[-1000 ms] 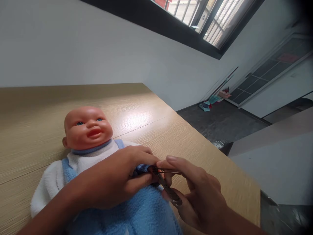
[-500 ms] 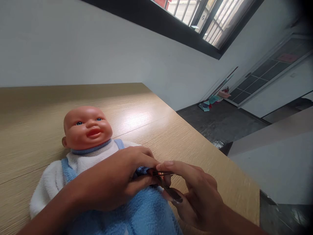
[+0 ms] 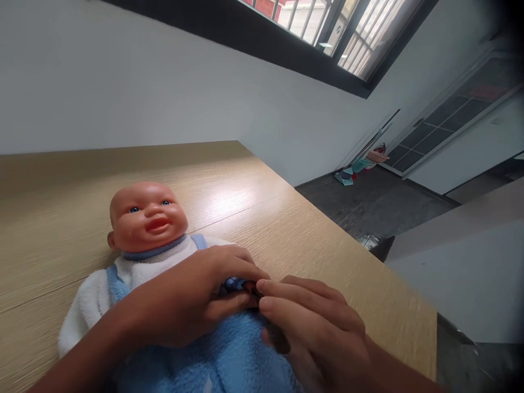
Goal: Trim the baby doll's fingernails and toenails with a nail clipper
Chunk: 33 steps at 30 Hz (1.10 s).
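A baby doll (image 3: pixel 149 218) with a pink head lies face up, dressed in white and blue fleece (image 3: pixel 229 355). My left hand (image 3: pixel 196 300) reaches across its chest, thumb and fingers pinched around the doll's hand (image 3: pixel 249 286) by a blue cuff. Close against those fingertips, my right hand (image 3: pixel 319 322) holds a small dark metal tool (image 3: pixel 278 337), which looks like a nail clipper. It is blurred and partly covered by my right fingers, so where its tip touches cannot be made out.
The doll lies on a wooden table (image 3: pixel 327 245) whose right edge runs diagonally. Beyond are a white wall (image 3: pixel 184 98), a barred window (image 3: pixel 311 22), and a dustpan (image 3: pixel 345 176) on the dark floor.
My right fingers have shifted over the tool and now cover more of it. The tool's rear end has moved slightly left and down. My left hand keeps its pinch.
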Motion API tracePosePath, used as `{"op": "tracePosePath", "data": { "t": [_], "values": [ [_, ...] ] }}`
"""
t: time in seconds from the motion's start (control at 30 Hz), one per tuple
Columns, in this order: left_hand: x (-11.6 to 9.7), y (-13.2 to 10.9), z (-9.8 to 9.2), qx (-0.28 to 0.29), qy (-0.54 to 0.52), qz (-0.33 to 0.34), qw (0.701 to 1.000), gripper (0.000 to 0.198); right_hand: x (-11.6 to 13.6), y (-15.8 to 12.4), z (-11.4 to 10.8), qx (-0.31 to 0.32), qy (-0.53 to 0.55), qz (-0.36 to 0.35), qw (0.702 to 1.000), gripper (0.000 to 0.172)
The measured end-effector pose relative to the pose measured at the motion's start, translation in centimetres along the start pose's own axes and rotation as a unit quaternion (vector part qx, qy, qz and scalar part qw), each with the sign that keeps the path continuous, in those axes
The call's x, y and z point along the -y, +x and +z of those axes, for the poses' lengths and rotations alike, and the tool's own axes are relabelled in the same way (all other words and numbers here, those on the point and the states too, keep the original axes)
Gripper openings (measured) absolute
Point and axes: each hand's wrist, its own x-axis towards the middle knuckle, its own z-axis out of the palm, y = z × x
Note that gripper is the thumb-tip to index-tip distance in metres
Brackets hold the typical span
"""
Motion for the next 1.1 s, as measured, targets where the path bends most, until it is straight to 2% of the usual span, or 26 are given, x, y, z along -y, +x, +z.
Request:
{"op": "tracePosePath", "data": {
  "t": [0.13, 0.3, 0.4, 0.57, 0.67, 0.73, 0.83, 0.9, 1.03, 1.1],
  "values": [
    [-0.1, -0.3, 0.1, -0.008, 0.038, -0.020, 0.999, 0.019, 0.3, -0.6, 0.8, -0.107, 0.039, 0.022, 0.993, 0.033],
    [-1.3, -0.3, 1.1, 0.010, 0.229, -0.048, 0.972, 0.024, -0.5, -0.4, 0.1, -0.102, 0.148, 0.067, 0.982, 0.044],
    [-2.7, -0.8, 2.2, 0.014, 0.298, -0.045, 0.953, 0.027, -0.8, -0.5, 0.0, -0.110, 0.213, 0.108, 0.965, 0.040],
    [-5.7, -3.1, 4.7, -0.041, 0.406, -0.093, 0.908, 0.030, 0.1, -0.7, 0.6, -0.151, 0.262, 0.137, 0.943, 0.035],
    [-7.8, -4.9, 6.7, -0.051, 0.457, -0.123, 0.879, 0.048, 0.9, -0.7, 0.7, -0.176, 0.275, 0.150, 0.933, 0.035],
    [-8.9, -5.9, 8.6, -0.051, 0.477, -0.135, 0.867, 0.050, 1.2, -0.8, 0.7, -0.178, 0.287, 0.160, 0.928, 0.037],
    [-9.9, -7.0, 12.2, -0.047, 0.498, -0.139, 0.855, 0.060, 0.9, -0.8, 1.2, -0.172, 0.303, 0.166, 0.922, 0.041],
    [-10.0, -7.4, 14.8, -0.043, 0.523, -0.114, 0.844, 0.060, 0.3, -0.8, 1.6, -0.164, 0.308, 0.165, 0.922, 0.045],
    [-10.2, -8.2, 18.6, 0.005, 0.515, -0.022, 0.857, 0.039, -0.7, -0.7, 2.1, -0.128, 0.302, 0.136, 0.935, 0.041],
    [-10.6, -8.6, 19.4, 0.019, 0.488, -0.030, 0.872, 0.042, -0.6, -0.9, 1.7, -0.096, 0.299, 0.113, 0.943, 0.039]
  ]
}}
